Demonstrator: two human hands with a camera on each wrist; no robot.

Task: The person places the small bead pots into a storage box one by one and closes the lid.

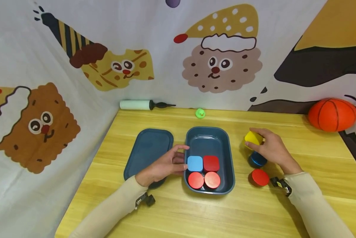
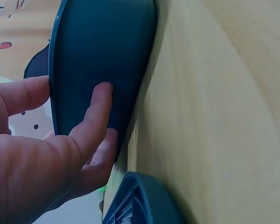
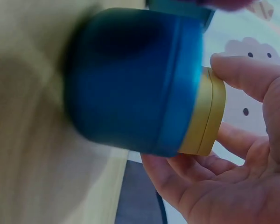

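Note:
My left hand is at the left side of a dark blue box, thumb at the rim and fingers against its outer wall. Inside the box's near half sit a light-blue square container, a dark-red square one and two red round ones. My right hand grips a small yellow lidded container between thumb and fingers. Right in front of it stands a blue container, and a red round one stands nearer me, by the right wrist.
A dark blue lid lies left of the box, partly beneath the left hand. Along the back are a mint hand pump, a green toy duck and an orange ball. A patterned cloth hangs behind the wooden table.

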